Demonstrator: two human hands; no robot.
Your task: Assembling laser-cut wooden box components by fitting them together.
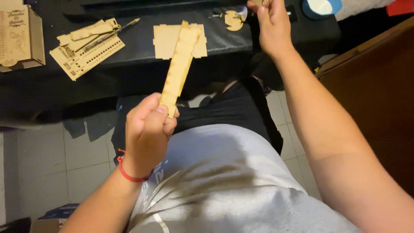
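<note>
1. Fingers (160, 113) of left hand (146, 133) clamped on long notched pale plywood strip (180, 64), tilted up over the lap, apparently for inspection.
2. Right hand (271, 26) stretched to black table (129, 82), pinching a small piece at the frame's top edge; piece unclear.
3. Flat square plywood panel (166, 41) and stacked cut plywood sheets (86, 47) waiting on table, within reach.

Two hands up: left (146, 133), right (271, 28). One strip (179, 69), one square panel (166, 41), one box (19, 36), one round piece (233, 20).
</note>
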